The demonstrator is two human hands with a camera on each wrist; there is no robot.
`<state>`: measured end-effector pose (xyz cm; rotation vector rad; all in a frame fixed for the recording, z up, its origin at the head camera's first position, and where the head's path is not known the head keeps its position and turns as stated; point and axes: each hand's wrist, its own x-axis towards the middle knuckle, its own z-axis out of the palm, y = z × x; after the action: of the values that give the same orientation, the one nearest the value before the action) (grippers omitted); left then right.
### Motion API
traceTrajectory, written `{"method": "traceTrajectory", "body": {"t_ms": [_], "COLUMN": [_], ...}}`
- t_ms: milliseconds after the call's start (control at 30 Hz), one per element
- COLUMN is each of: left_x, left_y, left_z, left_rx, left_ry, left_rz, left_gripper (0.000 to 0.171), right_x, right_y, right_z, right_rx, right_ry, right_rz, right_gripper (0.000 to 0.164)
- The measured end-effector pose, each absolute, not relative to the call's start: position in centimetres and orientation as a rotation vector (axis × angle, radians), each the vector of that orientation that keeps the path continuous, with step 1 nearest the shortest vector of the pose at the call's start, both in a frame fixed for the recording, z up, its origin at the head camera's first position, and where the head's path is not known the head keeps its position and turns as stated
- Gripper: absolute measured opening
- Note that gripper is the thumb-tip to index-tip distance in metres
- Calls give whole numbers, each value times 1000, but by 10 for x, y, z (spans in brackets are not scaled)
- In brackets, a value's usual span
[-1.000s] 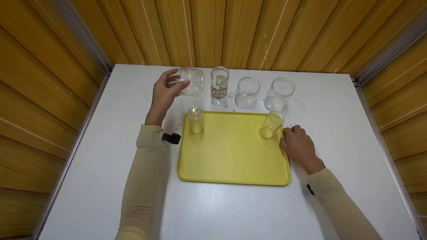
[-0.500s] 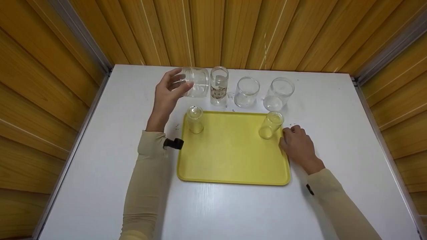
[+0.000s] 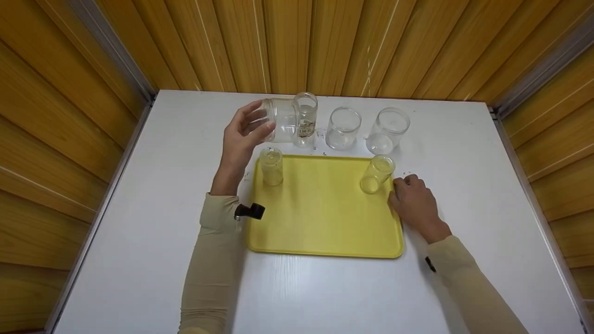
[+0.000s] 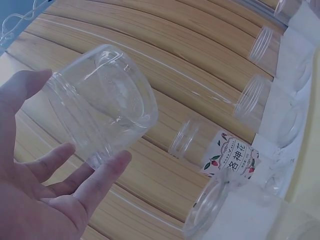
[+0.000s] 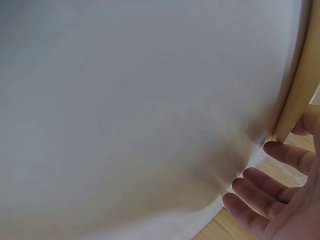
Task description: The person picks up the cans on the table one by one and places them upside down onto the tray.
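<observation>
My left hand [image 3: 241, 134] holds a clear jar [image 3: 285, 121] above the table, fingers and thumb round its ridged neck. The jar [image 4: 117, 95] lies sideways in the air with its base pointing right, overlapping a tall clear jar [image 3: 306, 125] with a printed label in the head view. At the right rim of a yellow tray [image 3: 325, 218] is my right hand [image 3: 415, 204], with the rim between thumb and index finger in the right wrist view. On the tray stand two small clear containers, one at the back left corner [image 3: 272, 169] and one at the back right corner [image 3: 377, 175].
Behind the tray, right of the labelled jar, stand two wide clear jars, a shorter one [image 3: 343, 132] and a larger one [image 3: 389, 132]. Yellow wood-look panels [image 3: 334, 46] enclose the white table [image 3: 153, 185] at the back and sides.
My left hand has moved right and slightly nearer with the jar, which now overlaps the labelled jar in view. My right hand and the tray stay put.
</observation>
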<state>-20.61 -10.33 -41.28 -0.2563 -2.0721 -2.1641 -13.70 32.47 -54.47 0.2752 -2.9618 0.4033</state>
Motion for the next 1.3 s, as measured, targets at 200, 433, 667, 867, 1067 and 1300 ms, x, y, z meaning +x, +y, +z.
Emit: {"method": "traceTrajectory", "body": {"t_ms": [200,433,667,867,1067,1300], "left_x": [-199,-188,-179,-171,-167,-165], "left_y": [-98,-96,-91,-85,-77,-65], "left_z": [-416,-420,-423,-425,-430,-433], "left_rx": [-251,-234,-213,-223,-245,-228], "left_ry": [-2024,-1967,-1938,-1939,-1944,-1916], "left_rz": [-2227,-2272,-2325,-2337,-2325,-2405], "left_gripper": [64,66,66,68,67,67], "right_x": [-137,-138,-140,-139,-138,-138], "right_y": [323,322,322,322,322,324], "right_z": [-545,-543,-544,-544,-543,-541], "right_rx": [258,243,243,241,225,196], "right_ry": [-2974,-3008,-3008,-2994,-3001,-3020], "right_rz": [425,434,444,449,437,458], "right_gripper": [32,34,33,32,33,36]}}
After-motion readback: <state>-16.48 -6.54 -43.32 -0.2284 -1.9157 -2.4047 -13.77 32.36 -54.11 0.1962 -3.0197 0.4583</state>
